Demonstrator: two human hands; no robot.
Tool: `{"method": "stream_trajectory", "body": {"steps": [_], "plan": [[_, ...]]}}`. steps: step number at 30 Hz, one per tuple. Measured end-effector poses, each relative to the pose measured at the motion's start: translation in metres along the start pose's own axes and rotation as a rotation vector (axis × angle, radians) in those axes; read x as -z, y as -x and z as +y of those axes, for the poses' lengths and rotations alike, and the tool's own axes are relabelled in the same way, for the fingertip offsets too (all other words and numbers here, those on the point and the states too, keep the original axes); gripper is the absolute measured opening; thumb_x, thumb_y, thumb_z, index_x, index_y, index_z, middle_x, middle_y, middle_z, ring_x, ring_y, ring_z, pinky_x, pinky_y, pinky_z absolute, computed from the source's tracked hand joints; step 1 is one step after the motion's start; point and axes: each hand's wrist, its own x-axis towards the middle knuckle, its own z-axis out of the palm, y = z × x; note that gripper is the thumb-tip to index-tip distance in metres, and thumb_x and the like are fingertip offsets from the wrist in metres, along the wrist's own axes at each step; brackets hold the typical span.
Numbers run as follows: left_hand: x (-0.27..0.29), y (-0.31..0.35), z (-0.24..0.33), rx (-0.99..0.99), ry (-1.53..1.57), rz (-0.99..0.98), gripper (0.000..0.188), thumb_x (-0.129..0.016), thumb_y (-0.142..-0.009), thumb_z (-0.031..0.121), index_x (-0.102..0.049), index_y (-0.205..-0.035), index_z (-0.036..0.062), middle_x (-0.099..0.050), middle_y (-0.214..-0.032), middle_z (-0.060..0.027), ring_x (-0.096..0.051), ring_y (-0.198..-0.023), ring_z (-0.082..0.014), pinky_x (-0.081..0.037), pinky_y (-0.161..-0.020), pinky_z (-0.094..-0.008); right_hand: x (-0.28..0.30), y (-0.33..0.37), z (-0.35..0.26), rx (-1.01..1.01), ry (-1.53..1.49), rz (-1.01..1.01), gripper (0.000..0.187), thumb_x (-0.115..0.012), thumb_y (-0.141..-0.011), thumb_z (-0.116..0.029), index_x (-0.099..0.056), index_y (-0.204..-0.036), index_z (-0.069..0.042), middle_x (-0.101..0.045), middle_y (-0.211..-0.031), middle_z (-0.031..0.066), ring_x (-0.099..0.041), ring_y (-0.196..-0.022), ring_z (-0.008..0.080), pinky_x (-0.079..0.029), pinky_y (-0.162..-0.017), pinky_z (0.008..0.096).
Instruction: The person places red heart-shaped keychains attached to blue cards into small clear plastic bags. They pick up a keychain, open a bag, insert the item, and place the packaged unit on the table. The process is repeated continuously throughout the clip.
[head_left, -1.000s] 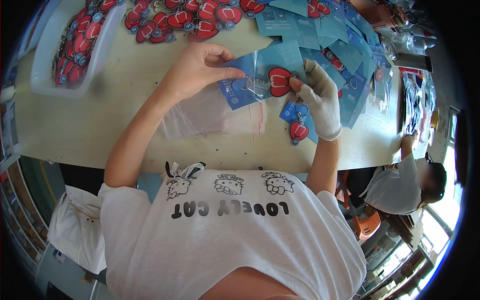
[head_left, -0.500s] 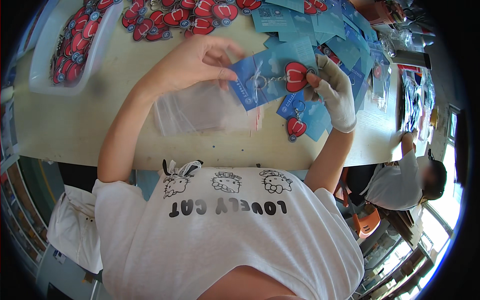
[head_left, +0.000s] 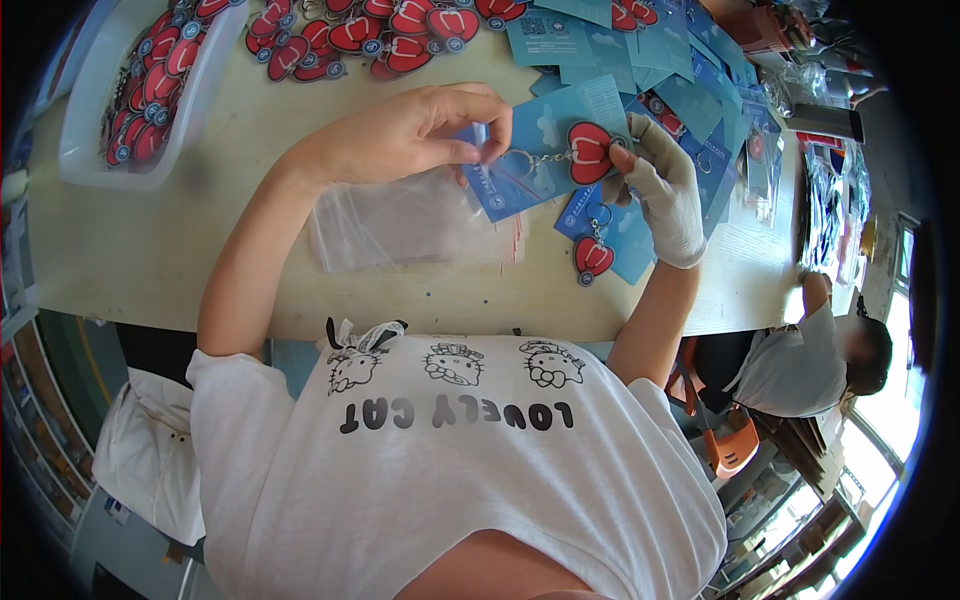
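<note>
My right hand (head_left: 660,185), in a pale glove, pinches the right end of a blue card (head_left: 545,115). A red keychain (head_left: 591,153) lies on that card, its chain and metal ring stretched toward the left end; the thumb presses beside the red charm. Clear plastic with a thin red line, seemingly a zip bag (head_left: 512,183), covers the card's left end. My bare left hand (head_left: 425,130) has thumb and forefinger closed on the plastic there. Below lie flat clear zip bags (head_left: 400,225). Another card with a red keychain (head_left: 594,256) rests under my right hand.
Many red keychains (head_left: 350,35) are heaped at the table's far side. A white plastic bin (head_left: 75,150) at far left holds more. Blue cards (head_left: 600,55) lie scattered at far right, near packed bags (head_left: 765,150). Another person (head_left: 800,365) sits at the right.
My left hand has moved slightly right, and its fingers have closed on the plastic at the card's left end. My right hand and the card have barely moved.
</note>
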Motion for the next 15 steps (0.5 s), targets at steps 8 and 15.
{"method": "stream_trajectory", "body": {"steps": [8, 15], "plan": [[-0.005, -0.002, 0.013, 0.209, 0.166, 0.386, 0.047, -0.069, -0.081, 0.0, -0.051, -0.124, 0.0045, -0.064, -0.099, -0.0081, -0.062, -0.087, -0.0073, -0.049, -0.077, -0.0241, -0.017, 0.003, 0.009, 0.049, -0.118, 0.123, 0.039, -0.057, -0.086, -0.007, -0.049, -0.12, 0.01, -0.064, -0.082, 0.0056, -0.062, -0.064, 0.0096, -0.047, -0.055, 0.0199], [-0.007, -0.006, 0.018, 0.279, 0.057, 0.27, 0.034, -0.072, -0.08, 0.005, -0.06, -0.111, 0.0028, -0.069, -0.078, -0.0041, -0.062, -0.078, -0.0055, -0.047, -0.071, -0.0202, -0.025, 0.005, 0.0, -0.017, -0.127, -0.046, 0.033, -0.055, -0.086, -0.007, -0.053, -0.115, 0.008, -0.065, -0.085, 0.007, -0.063, -0.063, 0.0106, -0.048, -0.056, 0.0203]]}}
